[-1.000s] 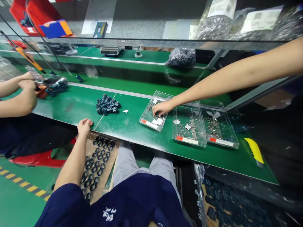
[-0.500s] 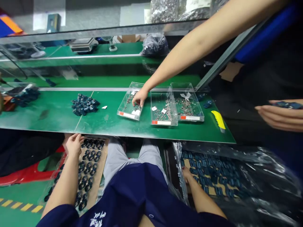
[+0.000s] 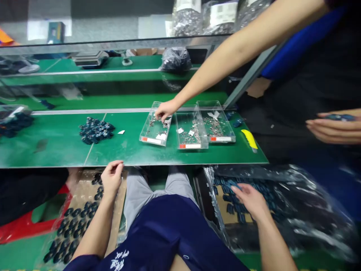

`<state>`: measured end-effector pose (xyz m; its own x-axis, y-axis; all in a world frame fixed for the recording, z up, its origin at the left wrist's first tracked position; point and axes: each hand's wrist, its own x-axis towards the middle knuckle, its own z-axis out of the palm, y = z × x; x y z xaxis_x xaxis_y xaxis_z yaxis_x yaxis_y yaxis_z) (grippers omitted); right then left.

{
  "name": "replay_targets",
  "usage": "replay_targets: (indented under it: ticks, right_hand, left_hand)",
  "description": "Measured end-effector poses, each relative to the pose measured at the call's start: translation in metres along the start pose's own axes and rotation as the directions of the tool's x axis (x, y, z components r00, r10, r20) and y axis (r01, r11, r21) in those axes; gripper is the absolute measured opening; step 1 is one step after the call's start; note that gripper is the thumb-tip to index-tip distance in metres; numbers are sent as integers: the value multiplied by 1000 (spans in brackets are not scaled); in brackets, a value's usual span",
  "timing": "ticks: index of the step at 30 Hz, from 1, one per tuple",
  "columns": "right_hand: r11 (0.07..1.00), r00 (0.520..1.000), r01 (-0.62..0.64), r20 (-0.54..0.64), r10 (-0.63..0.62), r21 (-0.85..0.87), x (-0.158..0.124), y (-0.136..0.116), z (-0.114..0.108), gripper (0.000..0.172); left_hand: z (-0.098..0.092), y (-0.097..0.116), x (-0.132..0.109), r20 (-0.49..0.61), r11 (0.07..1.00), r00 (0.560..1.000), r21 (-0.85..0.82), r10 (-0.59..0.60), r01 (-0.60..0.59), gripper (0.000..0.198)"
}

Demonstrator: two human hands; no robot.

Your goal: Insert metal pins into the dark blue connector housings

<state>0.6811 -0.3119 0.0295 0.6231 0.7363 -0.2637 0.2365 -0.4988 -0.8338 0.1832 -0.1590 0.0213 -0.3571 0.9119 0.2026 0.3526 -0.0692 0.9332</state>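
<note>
My left hand (image 3: 112,178) hangs just below the table's front edge, above a tray of round dark parts (image 3: 73,223). Its fingers are pinched together, and whatever may be in them is hidden. Over the box on the right, my right hand (image 3: 252,200) is closed on a small blue plastic part (image 3: 232,184) between thumb and fingers. Beneath it, rows of similar blue parts (image 3: 239,209) lie on brown cardboard inside a plastic-lined box (image 3: 210,199).
A co-worker's hand (image 3: 166,110) reaches into the left of three clear trays (image 3: 153,140) with small metal pieces. The other hand (image 3: 335,128) holds blue parts. A pile of blue parts (image 3: 96,130) and a yellow utility knife (image 3: 249,140) lie on the green table (image 3: 126,150).
My left hand has moved right, away from the left side of the tray. My right hand has risen from the box's left edge to over the parts and now grips a blue plastic part.
</note>
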Motion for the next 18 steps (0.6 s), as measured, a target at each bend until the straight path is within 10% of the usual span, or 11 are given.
replay_targets:
  ticks: [3,6,9,13,18]
  right_hand:
    - [935,977,88,151,-147,343,-8,-53,39,56]
    - [804,893,123,289,-345,582,-20,-104,100,57]
    - [739,812,32,414,-412,673,-32,-133,150,59]
    - [716,759,-25,479,-441,698,-42,-145,183,66]
    - [733,713,420,305,-631,535,-41,-154,190,46]
  left_hand:
    - [51,43,-14,324,978,939,-204,111,-45,17]
    - [88,83,-29,630,929,746,-367,215,41,30]
    - [102,107,-37,699,884,652,-458,294,93,53]
    - [102,107,-33,636,868,730,-481,249,123,66]
    - [94,88,-19,551,897,793,-442,259,14,63]
